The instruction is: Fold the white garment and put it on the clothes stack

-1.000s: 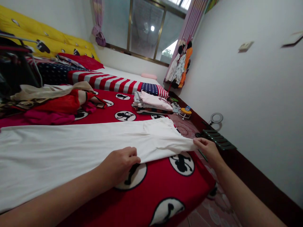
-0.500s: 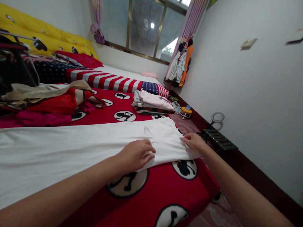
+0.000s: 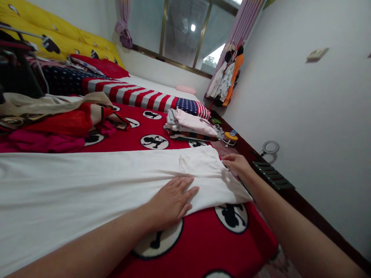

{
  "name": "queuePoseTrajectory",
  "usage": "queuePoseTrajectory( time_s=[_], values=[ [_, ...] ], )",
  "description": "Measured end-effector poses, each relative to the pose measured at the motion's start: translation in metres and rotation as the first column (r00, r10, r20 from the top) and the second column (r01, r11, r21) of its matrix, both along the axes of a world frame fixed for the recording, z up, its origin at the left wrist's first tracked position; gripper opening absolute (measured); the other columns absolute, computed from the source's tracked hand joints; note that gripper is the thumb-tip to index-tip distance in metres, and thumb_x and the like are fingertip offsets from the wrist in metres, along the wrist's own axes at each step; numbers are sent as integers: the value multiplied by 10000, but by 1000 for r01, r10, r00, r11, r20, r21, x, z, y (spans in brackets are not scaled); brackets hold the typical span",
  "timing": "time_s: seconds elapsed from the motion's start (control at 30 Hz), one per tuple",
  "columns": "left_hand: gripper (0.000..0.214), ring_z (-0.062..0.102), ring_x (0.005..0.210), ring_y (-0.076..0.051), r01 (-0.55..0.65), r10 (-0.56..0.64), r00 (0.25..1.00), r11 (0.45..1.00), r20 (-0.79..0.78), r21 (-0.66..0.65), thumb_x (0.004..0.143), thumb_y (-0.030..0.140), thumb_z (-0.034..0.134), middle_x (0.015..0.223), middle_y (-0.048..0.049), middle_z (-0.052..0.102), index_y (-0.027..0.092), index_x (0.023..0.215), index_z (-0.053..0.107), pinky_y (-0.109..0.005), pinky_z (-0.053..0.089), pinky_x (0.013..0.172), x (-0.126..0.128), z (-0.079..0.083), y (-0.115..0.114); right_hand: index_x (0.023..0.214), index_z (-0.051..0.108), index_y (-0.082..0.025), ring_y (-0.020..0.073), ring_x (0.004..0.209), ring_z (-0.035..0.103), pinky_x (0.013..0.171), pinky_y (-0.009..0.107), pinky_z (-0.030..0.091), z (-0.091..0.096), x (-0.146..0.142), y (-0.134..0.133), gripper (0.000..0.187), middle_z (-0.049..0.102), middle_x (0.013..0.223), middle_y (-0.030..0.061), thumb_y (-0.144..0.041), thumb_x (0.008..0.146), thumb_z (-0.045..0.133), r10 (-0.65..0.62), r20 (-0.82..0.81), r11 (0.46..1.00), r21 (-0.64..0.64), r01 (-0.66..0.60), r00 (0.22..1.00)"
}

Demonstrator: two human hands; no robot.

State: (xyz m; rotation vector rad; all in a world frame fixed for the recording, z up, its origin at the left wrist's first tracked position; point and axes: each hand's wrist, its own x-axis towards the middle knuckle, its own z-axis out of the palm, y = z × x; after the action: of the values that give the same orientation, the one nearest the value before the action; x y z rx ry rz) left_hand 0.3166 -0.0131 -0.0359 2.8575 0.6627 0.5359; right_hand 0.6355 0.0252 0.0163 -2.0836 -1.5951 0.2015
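Observation:
A long white garment (image 3: 95,181) lies spread flat across the red bed cover (image 3: 203,239) with black cartoon circles. My left hand (image 3: 171,200) rests palm down on its near edge, fingers spread and flat. At the garment's right end, by the bed's edge, my right hand (image 3: 237,164) touches the cloth with its fingertips. Whether those fingers pinch the fabric is not clear.
A heap of red, pink and beige clothes (image 3: 55,119) lies at the left. A folded stack of clothes (image 3: 191,125) sits farther along the bed, before a stars-and-stripes blanket (image 3: 139,96). A dark slatted stool (image 3: 272,175) and a ring light (image 3: 271,147) stand by the right wall.
My right hand let go of the pulled-out corner and moved up along the garment's right end. The left hand slid forward onto the cloth and flattened out.

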Motion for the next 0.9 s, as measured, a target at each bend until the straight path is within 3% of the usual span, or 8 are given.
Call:
queuePoseTrajectory(
  time_s=[0.1,0.27,0.47,0.6,0.7,0.8,0.9],
  values=[
    [488,335,1378,-287,-3,3,1000,1000,3,-9,942,349,452,1510,-153,343,211,1409,422,-453,250,1139,0,-1,0,917,713,-136,152,641,622,570,237,434,-2,-16,33,277,720,783,58,-295,744,567,-5,25,998,56,4,1000],
    [481,319,1389,-282,-11,11,1000,1000,24,-17,947,354,440,1516,-146,336,216,1407,423,-453,245,1146,0,-3,-1,802,727,-154,202,703,643,634,280,441,-15,-47,65,237,715,773,80,-362,736,633,-66,117,994,99,54,991],
    [518,212,1435,-295,-11,11,998,1000,61,-12,944,392,444,1546,-135,280,234,1434,386,-458,221,1164,-1,-6,-1,966,705,-206,237,901,631,748,320,436,-25,-65,71,323,708,998,95,-400,865,468,-201,220,957,250,144,955],
    [524,205,1437,-302,-19,21,999,999,44,-35,948,403,426,1547,-141,274,237,1443,374,-458,207,1168,0,-6,-1,853,714,-209,238,849,633,722,323,431,-30,-66,73,213,705,891,88,-337,823,546,-177,280,975,181,129,944],
    [527,213,1435,-296,-21,22,999,999,42,-30,943,395,436,1547,-136,275,231,1441,379,-447,201,1168,1,-6,-1,891,706,-193,250,895,624,757,338,424,-19,-76,74,173,687,924,106,-264,789,586,-170,318,979,166,122,933],
    [529,222,1432,-301,-24,25,999,999,39,-23,939,405,434,1552,-131,266,226,1435,389,-449,199,1162,2,-5,-1,985,682,-221,226,891,616,742,315,411,-7,-102,69,229,680,931,71,-336,820,573,-87,330,978,209,17,940],
    [525,246,1422,-302,-32,32,999,999,33,-15,946,423,411,1537,-128,303,218,1430,395,-445,205,1157,0,-3,-2,907,684,-254,175,702,605,618,271,379,-11,-132,60,249,667,747,4,-460,805,587,190,258,974,68,-214,947]
  ],
)
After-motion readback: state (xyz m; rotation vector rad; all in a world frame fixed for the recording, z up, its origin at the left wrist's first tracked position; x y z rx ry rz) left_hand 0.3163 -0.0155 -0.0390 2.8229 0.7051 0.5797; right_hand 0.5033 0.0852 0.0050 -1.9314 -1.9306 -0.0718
